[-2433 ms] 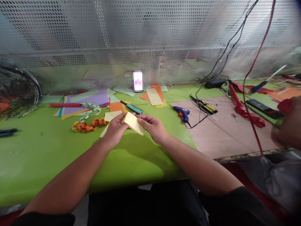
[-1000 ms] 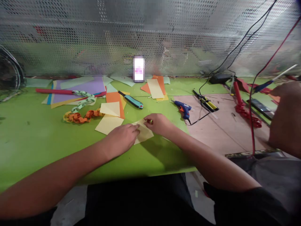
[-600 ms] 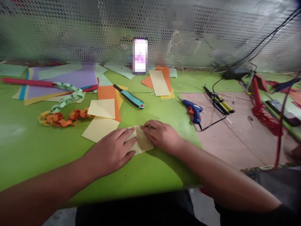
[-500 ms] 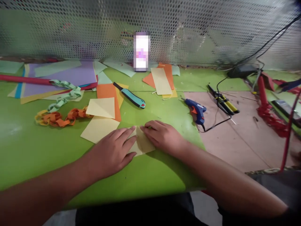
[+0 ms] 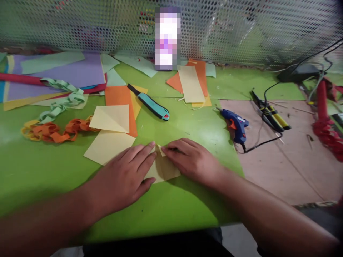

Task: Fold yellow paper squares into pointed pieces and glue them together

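Observation:
A small pale yellow sheet of paper [image 5: 166, 169] lies on the green tabletop under my hands. Its top edge has a small folded-over flap [image 5: 161, 150]. My left hand [image 5: 128, 171] rests flat across the sheet's left side, fingers stretched out and thumb apart. At the flap, my right hand [image 5: 191, 159] has its thumb and fingers closed together on the paper's upper right edge. Just left of these, another yellow sheet [image 5: 107, 146] lies partly under a second one [image 5: 111, 119], on top of orange paper [image 5: 118, 95].
A teal utility knife [image 5: 151, 105] lies ahead. To the right are a blue glue gun [image 5: 235, 123] and yellow-black pliers [image 5: 272, 114]. Paper chains [image 5: 57, 130] and coloured sheets [image 5: 64, 71] spread leftward. A blurred-out phone [image 5: 167, 39] leans on the perforated metal panel [image 5: 107, 28].
The folded flap at the paper's top edge now shows between my hands, with my right fingers closed at it. My left hand stays flat. The whole view has shifted and looks closer.

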Demonstrator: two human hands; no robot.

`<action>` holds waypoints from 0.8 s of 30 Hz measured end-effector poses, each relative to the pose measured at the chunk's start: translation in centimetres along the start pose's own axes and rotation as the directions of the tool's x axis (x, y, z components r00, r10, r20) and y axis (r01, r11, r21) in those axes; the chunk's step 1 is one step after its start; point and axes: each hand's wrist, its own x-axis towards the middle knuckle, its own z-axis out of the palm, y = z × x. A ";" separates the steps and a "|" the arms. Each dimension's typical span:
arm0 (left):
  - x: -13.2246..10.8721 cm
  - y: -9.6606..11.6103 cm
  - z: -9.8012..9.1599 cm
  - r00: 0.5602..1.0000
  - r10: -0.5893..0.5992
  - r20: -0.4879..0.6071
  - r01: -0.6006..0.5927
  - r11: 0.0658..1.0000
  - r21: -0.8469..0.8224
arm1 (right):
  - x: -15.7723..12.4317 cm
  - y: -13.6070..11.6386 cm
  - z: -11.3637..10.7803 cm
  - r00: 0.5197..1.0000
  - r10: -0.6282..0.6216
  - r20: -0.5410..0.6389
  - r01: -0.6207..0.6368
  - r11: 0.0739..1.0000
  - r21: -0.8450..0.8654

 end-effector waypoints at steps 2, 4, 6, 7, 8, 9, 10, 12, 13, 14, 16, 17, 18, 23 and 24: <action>0.0 0.0 0.0 1.000 0.000 0.006 0.000 1.000 0.007 | 0.1 0.0 -0.1 1.000 -0.016 0.016 0.016 1.000 0.007; 0.0 0.0 0.0 1.000 -0.007 -0.005 0.007 1.000 -0.016 | 0.2 0.1 -0.2 0.999 -0.035 0.025 0.034 0.999 0.031; 0.0 0.0 0.0 1.000 -0.018 -0.016 0.017 0.999 -0.048 | 0.1 0.1 -0.2 0.998 -0.053 0.023 0.052 0.997 0.050; 0.0 0.0 0.0 1.000 -0.022 -0.020 0.021 0.998 -0.059 | 0.1 0.2 -0.2 0.998 -0.061 0.021 0.060 0.997 0.052; 0.0 0.0 0.0 1.000 -0.024 -0.020 0.023 0.998 -0.064 | 0.1 0.2 -0.2 0.998 -0.067 0.019 0.066 0.997 0.052; -0.1 -0.1 0.0 1.000 -0.025 -0.019 0.024 0.998 -0.062 | 0.1 0.2 -0.2 0.997 -0.071 0.019 0.070 0.996 0.051; -0.1 -0.1 0.1 1.000 -0.023 -0.016 0.022 0.998 -0.054 | 0.1 0.2 -0.2 0.997 -0.071 0.021 0.070 0.996 0.053; -0.1 -0.1 0.1 1.000 -0.010 -0.003 0.010 0.999 -0.031 | 0.1 0.1 -0.2 0.997 -0.070 0.028 0.069 0.996 0.064; -0.1 -0.1 0.1 1.000 -0.002 0.001 0.002 1.000 -0.020 | 0.1 0.1 -0.2 0.997 -0.070 0.032 0.067 0.995 0.068; -0.1 -0.1 0.1 1.000 0.007 -0.002 -0.007 1.000 -0.012 | 0.1 0.1 -0.2 0.997 -0.071 0.035 0.068 0.995 0.070; -0.1 -0.1 0.0 1.000 0.018 -0.006 -0.018 1.000 -0.002 | 0.1 0.1 -0.2 0.996 -0.080 0.032 0.078 0.995 0.066; -0.1 -0.1 -0.1 1.000 0.019 -0.006 -0.019 1.000 0.006 | 0.1 0.1 -0.2 0.996 -0.087 0.025 0.085 0.994 0.061; -0.1 0.0 -0.1 1.000 0.020 -0.002 -0.020 1.000 0.017 | 0.1 0.1 -0.2 0.995 -0.094 0.018 0.093 0.994 0.055; 0.0 0.1 -0.4 0.999 0.042 0.002 -0.042 0.996 0.073 | 0.2 0.1 -0.2 0.993 -0.117 0.006 0.117 0.993 0.016; -0.1 0.1 -0.4 0.999 0.042 0.000 -0.042 0.996 0.075 | 0.2 0.1 -0.2 0.993 -0.121 0.004 0.121 0.993 0.012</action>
